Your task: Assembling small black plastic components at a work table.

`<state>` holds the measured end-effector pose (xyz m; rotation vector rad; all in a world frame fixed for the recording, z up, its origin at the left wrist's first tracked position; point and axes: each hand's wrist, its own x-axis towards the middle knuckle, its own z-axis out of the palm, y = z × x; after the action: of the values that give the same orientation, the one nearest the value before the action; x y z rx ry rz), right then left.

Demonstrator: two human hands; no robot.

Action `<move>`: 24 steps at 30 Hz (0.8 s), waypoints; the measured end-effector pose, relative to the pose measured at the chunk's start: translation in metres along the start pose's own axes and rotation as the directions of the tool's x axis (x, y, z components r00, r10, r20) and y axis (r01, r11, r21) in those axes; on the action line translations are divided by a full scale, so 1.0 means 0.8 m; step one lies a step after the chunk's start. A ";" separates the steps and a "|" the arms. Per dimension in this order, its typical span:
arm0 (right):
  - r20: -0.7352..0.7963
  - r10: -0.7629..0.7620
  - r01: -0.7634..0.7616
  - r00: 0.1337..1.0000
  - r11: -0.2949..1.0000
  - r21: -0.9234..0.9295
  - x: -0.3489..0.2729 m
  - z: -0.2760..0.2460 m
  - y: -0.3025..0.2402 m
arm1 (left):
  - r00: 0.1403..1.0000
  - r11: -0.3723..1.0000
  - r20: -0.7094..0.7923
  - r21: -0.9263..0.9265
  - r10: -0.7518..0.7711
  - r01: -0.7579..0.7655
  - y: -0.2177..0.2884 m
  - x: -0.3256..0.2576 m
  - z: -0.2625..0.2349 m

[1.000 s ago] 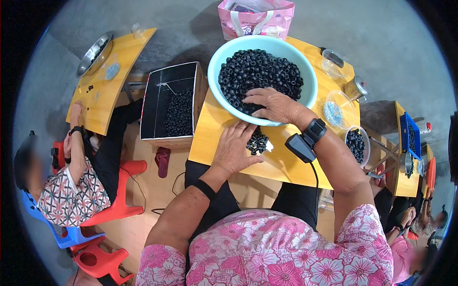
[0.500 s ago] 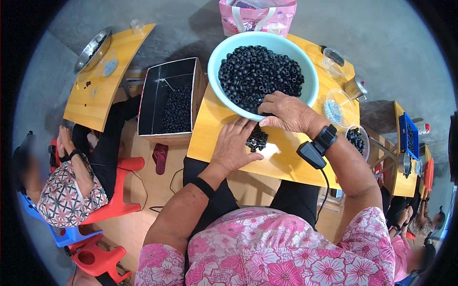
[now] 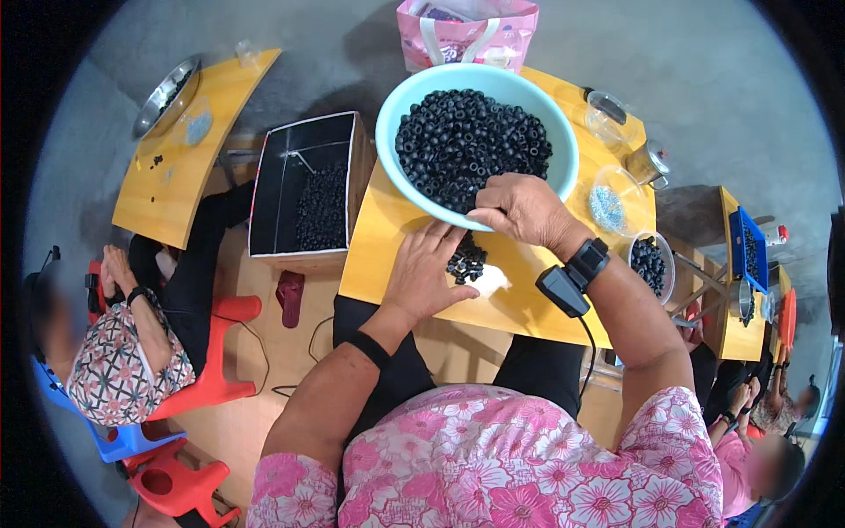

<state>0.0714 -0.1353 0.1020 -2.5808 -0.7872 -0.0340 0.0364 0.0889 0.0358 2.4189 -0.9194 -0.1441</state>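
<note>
A light-blue basin [image 3: 393,167] full of black ring-shaped pieces [image 3: 471,132] stands on the yellow table. At its near rim, my right hand [image 3: 528,209] is closed, with fingers curled over the inside and the thumb by the edge. Whatever it grips is hidden. My left hand [image 3: 421,275] lies with fingers stretched and thumb spread on the table, just below the basin. Beside its thumb and fingers sits a little heap of small black pieces [image 3: 466,261].
Right of the basin stand a clear dish with pale-blue bits [image 3: 607,208], a tub of black pieces [image 3: 649,264] and a metal mug [image 3: 647,162]. An open box of black pieces [image 3: 321,207] is left of the table. A pink bag [image 3: 471,40] stands behind. People sit at both sides.
My right hand's fingers have drawn closer together at the basin rim. The left hand stays spread by the small heap. The whole view has shifted slightly.
</note>
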 end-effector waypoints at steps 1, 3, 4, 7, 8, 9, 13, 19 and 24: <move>-0.007 -0.003 0.003 1.000 1.000 -0.010 0.000 0.000 -0.001 | 1.000 1.000 0.011 -0.011 -0.011 0.012 0.000 -0.001 -0.002; -0.058 -0.009 0.007 0.998 0.999 -0.034 -0.001 0.002 -0.007 | 1.000 1.000 0.014 -0.020 -0.012 0.013 0.001 -0.003 -0.003; -0.124 -0.043 0.035 0.991 0.997 -0.067 -0.002 0.004 -0.010 | 1.000 1.000 0.021 -0.015 -0.019 0.020 0.000 -0.004 -0.002; -0.130 -0.012 0.002 0.991 0.997 -0.074 -0.004 0.003 -0.010 | 0.999 1.000 0.025 -0.001 -0.027 0.027 0.001 -0.005 0.000; -0.142 -0.008 -0.006 0.990 0.995 -0.099 -0.005 0.004 -0.011 | 0.999 1.000 0.027 0.000 -0.030 0.030 0.001 -0.005 0.001; -0.144 -0.012 -0.003 0.990 0.995 -0.101 -0.004 0.003 -0.010 | 0.999 0.999 0.030 0.000 -0.036 0.036 0.001 -0.006 0.001; -0.148 0.053 -0.070 0.988 0.991 -0.114 -0.003 0.003 -0.008 | 1.000 1.000 0.007 -0.005 -0.011 0.011 0.001 -0.008 0.006; -0.248 0.106 -0.126 0.963 0.990 -0.068 0.002 0.001 0.004 | 0.991 0.998 -0.122 0.032 0.051 -0.048 -0.008 -0.004 0.017; -0.443 0.380 -0.232 0.812 0.907 0.351 -0.024 -0.017 -0.016 | 0.994 1.000 -0.103 -0.009 0.022 -0.023 -0.011 -0.003 0.016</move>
<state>0.0503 -0.1418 0.1169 -2.2361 -0.1525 -0.4476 0.0357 0.0899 0.0201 2.3817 -0.8969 -0.0154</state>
